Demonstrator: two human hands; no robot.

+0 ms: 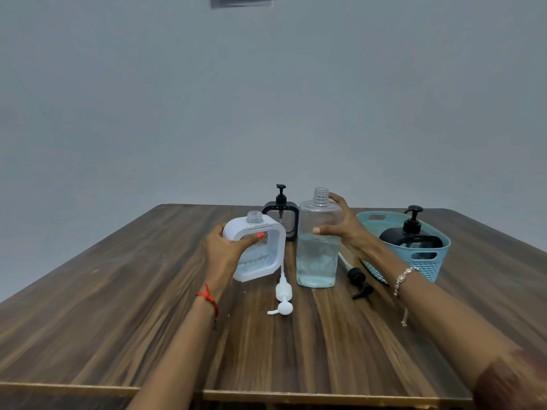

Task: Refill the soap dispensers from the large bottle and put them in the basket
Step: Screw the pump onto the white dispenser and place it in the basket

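My left hand (225, 250) grips a white-framed soap dispenser (266, 255), tilted, its neck uncapped, with some clear liquid inside. My right hand (343, 229) holds the large clear bottle (317, 255), which stands upright on the table, uncapped and about half full. The white pump (283, 294) lies on the table in front of the dispenser. A black pump (359, 281) lies to the right of the large bottle. A black dispenser (410, 236) sits in the teal basket (429, 261) at the right. Another black-framed dispenser (281, 214) stands behind the two held bottles.
The wooden table (148, 306) runs from the near edge at the bottom to a plain grey wall behind. The basket stands close to my right forearm.
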